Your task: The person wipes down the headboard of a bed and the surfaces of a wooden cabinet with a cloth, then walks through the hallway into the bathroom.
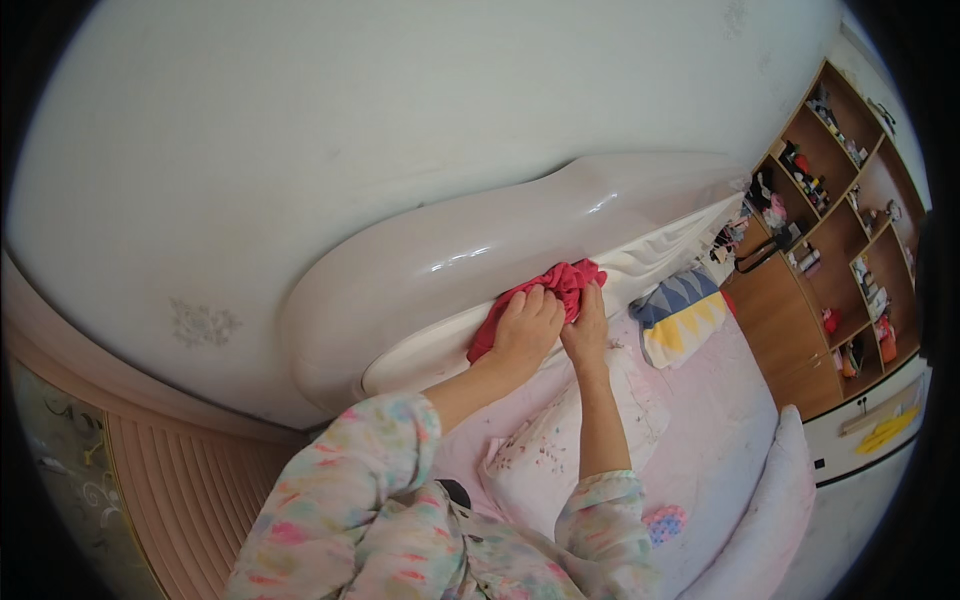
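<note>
Both hands are on a crumpled red cloth (571, 283) at the inner side of a bed's headboard. My left hand (527, 324) presses its fingers onto the cloth's left part. Gripping the cloth's right end is my right hand (589, 322), fingers upward along it. Behind the cloth runs the headboard's glossy beige rim (405, 262), with a cream inner panel (427, 352) below it that carries wavy relief on the right. Part of the cloth is hidden under my fingers.
On the pink bedsheet (712, 420) lie a floral pillow (540, 457), a folded blue, yellow and white textile (679, 319) and a small pink-and-blue item (665, 525). A wooden shelf unit (832, 285) stands at the right. Left is a ribbed pink panel (187, 480).
</note>
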Tool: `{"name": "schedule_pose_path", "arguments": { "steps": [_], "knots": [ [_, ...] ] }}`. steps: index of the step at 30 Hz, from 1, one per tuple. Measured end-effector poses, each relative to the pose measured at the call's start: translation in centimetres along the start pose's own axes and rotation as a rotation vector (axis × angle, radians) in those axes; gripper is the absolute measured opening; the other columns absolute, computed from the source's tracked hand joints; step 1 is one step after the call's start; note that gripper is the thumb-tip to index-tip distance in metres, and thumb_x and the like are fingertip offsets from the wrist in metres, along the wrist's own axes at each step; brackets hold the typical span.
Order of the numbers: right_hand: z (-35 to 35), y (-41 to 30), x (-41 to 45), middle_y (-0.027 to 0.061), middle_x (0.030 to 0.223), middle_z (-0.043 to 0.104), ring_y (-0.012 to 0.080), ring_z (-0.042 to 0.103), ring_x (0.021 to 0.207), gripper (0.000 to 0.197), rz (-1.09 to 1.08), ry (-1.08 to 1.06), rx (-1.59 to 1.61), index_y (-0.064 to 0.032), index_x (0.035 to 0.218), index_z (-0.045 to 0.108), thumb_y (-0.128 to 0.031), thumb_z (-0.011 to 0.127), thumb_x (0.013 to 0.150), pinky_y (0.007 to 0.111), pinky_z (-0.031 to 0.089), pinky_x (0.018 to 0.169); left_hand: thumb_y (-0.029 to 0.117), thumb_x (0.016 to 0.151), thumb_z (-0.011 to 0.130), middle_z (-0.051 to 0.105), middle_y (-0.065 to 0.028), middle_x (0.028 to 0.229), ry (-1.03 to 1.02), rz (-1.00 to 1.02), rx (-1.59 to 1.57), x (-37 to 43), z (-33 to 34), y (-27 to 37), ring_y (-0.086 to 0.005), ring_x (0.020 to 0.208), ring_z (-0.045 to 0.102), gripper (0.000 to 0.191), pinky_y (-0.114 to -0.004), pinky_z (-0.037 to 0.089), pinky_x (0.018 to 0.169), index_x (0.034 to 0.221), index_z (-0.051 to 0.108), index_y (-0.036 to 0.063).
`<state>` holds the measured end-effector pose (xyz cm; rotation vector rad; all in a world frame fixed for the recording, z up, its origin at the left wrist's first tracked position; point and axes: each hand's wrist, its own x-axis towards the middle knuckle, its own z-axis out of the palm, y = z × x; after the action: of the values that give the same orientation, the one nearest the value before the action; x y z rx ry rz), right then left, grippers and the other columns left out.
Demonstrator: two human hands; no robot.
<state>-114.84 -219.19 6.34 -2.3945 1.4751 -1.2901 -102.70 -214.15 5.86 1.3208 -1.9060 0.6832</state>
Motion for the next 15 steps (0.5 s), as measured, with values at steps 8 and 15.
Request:
{"name": "schedule_pose_path", "arguments": {
  "steps": [8, 15],
  "knots": [
    [2.6, -11.4, -3.1, 0.0197, 0.096, 0.054, 0.0405, 0.051, 0.093, 0.036, -0.320, 0.082, 0.120, -0.0028, 0.090, 0.056, -0.017, 0.066, 0.059, 0.047, 0.041, 0.086, 0.009, 0.058, 0.068, 0.058, -0.0116, 0.102, -0.085, -0.295, -0.135, -7.2, -13.8, -4.8, -0.0286, 0.101, 0.054, 0.049, -0.040, 0.040, 0.083, 0.105, 0.056, 0.0031],
    [4.9, -19.4, -8.3, 0.0162, 0.095, 0.058, 0.0382, 0.056, 0.090, 0.038, -0.527, 0.029, 0.274, -0.0045, 0.084, 0.060, -0.017, 0.061, 0.048, 0.046, 0.046, 0.088, 0.004, 0.058, 0.072, 0.058, -0.0163, 0.102, -0.018, -0.516, -0.200, -17.5, -17.0, -6.1, -0.0350, 0.096, 0.056, 0.050, -0.043, 0.042, 0.081, 0.104, 0.054, 0.0026]
  ]
}}
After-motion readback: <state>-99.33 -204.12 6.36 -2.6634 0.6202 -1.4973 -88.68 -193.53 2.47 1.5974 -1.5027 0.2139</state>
